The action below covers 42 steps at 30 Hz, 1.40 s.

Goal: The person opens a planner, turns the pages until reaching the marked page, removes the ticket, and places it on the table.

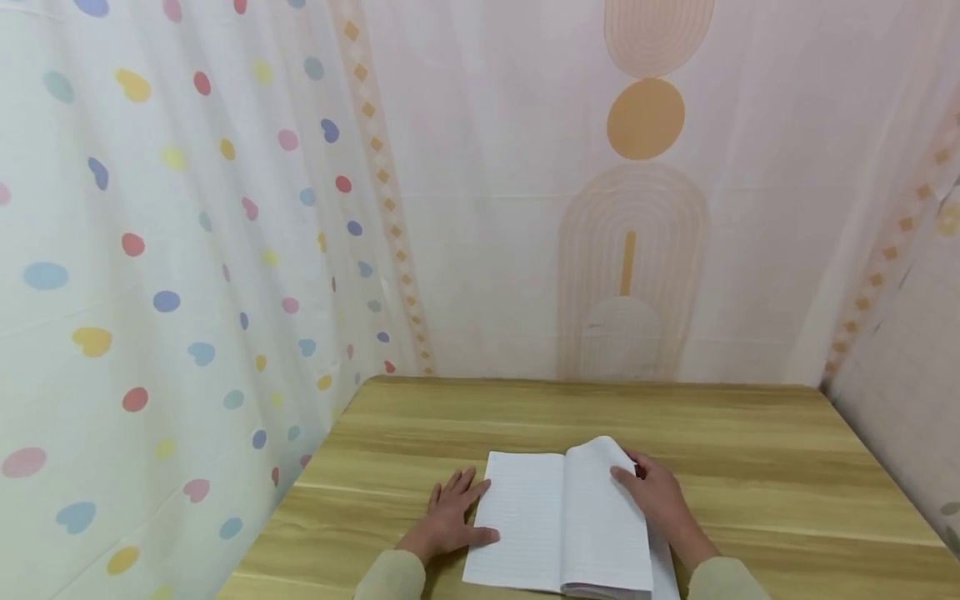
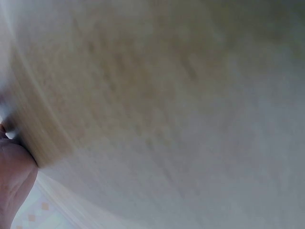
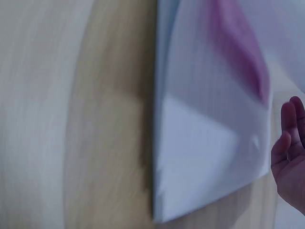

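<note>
An open notebook [image 1: 522, 521] with white lined pages lies on the wooden table. Flat at its left edge rests my left hand [image 1: 450, 518], fingers spread, thumb over the page margin. My right hand [image 1: 662, 498] pinches the lifted right-hand leaf [image 1: 604, 510] near its upper outer corner, thumb on top and fingers behind. That leaf bows up, and more pages show beneath it. In the right wrist view a blurred pink patch [image 3: 240, 52] appears among the pages, beside the right hand's fingers [image 3: 288, 117]. Only part of the left hand [image 2: 15, 176] enters the left wrist view.
The wood-grain table [image 1: 757, 467] extends around the notebook on all sides. Behind it hangs a pale curtain [image 1: 487, 250] with arch prints, and a dotted curtain [image 1: 187, 350] hangs along the left side.
</note>
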{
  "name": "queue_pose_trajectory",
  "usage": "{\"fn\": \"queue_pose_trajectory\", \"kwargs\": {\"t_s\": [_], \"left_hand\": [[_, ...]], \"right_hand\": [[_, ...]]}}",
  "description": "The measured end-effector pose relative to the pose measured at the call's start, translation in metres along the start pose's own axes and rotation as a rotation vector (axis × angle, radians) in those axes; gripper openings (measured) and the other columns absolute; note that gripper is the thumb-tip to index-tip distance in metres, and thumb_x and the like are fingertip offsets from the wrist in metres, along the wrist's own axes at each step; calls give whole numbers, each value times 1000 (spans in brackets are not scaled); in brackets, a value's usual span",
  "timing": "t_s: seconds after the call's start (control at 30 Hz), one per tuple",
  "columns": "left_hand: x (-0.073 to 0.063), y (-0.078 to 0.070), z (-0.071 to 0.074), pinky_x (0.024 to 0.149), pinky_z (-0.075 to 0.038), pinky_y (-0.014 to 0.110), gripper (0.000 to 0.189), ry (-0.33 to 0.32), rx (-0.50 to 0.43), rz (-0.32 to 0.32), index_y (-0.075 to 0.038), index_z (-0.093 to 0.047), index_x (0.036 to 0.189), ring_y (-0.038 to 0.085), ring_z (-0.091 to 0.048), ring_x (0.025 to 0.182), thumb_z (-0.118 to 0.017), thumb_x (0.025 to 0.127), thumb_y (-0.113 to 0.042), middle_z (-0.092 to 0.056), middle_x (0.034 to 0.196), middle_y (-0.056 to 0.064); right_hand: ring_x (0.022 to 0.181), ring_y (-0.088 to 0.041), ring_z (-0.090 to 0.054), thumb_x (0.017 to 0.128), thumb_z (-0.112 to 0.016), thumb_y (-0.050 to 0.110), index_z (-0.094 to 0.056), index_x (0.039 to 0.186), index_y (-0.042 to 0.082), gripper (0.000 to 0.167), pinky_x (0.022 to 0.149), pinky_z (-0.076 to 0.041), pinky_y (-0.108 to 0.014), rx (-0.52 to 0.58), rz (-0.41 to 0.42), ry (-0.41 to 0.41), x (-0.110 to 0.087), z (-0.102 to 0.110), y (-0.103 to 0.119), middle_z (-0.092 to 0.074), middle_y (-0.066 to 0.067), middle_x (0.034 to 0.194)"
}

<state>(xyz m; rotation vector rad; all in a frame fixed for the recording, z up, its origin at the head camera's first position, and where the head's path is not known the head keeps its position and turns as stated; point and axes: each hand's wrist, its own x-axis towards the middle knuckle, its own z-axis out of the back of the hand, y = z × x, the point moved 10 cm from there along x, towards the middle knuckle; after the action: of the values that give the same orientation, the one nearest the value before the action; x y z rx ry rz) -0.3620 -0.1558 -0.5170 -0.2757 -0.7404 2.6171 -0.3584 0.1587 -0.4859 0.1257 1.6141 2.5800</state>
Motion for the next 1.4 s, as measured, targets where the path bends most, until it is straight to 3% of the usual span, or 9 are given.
{"fn": "queue_pose_trajectory", "kwargs": {"t_s": [0.13,0.3,0.57,0.7,0.9,1.0,1.07,1.17,1.4], "left_hand": [[0,2,-1,113,1,68,87,-3,10,0,-9,-40,152,46,-8,148,-75,84,-50,-18,161,24],[0,4,-1,113,0,67,88,-11,16,0,-8,-40,152,45,-8,148,-75,83,-52,-18,161,24],[2,4,-1,113,1,67,86,-13,13,-3,-8,-40,151,45,-8,148,-75,84,-50,-18,161,24],[3,3,0,114,1,66,87,-21,21,-10,-8,-41,151,45,-9,148,-74,84,-52,-18,161,24],[5,2,5,112,0,69,59,-68,-42,-29,-2,-47,146,49,-12,146,-51,102,-41,-24,158,28],[7,4,6,111,0,69,55,-92,-93,-6,3,-49,143,48,-13,146,-31,109,-36,-27,157,27],[8,7,5,112,0,67,59,-96,-92,14,4,-48,144,46,-14,147,-29,109,-40,-27,157,25],[8,8,3,114,0,65,71,-74,-51,25,3,-43,147,45,-13,147,-46,101,-52,-26,159,24],[4,4,1,115,0,64,91,-30,-1,5,-1,-36,152,43,-10,148,-71,86,-53,-22,161,22]], "right_hand": [[122,-40,-54,99,-60,28,-44,145,-4,58,98,-46,-49,177,-29,18,-3,-5,12,-51,-30,139],[98,-25,-65,100,-59,24,-38,150,-3,60,79,-54,-35,376,-32,42,-8,-19,34,-61,-26,122],[94,-26,-69,102,-55,13,-42,147,-4,49,80,-57,-37,486,59,122,-19,-51,59,-65,-23,118],[110,-35,-65,103,-54,18,-47,145,-1,47,93,-52,-48,294,202,195,-29,-68,70,-66,-20,123],[122,-39,-56,97,-61,32,-64,131,9,42,101,-42,-59,-381,578,338,-61,-106,78,-62,-16,131],[128,-38,-50,92,-66,36,-69,124,13,40,106,-33,-64,-600,660,381,-71,-120,70,-61,-14,133],[131,-38,-47,90,-68,38,-70,123,16,39,107,-30,-65,-651,655,395,-73,-124,65,-59,-13,135],[131,-37,-48,90,-69,34,-70,123,14,38,107,-31,-64,-652,669,376,-72,-123,66,-59,-14,135],[126,-39,-52,93,-66,20,-68,123,5,33,105,-36,-62,-486,678,265,-64,-100,79,-61,-18,132]]}}
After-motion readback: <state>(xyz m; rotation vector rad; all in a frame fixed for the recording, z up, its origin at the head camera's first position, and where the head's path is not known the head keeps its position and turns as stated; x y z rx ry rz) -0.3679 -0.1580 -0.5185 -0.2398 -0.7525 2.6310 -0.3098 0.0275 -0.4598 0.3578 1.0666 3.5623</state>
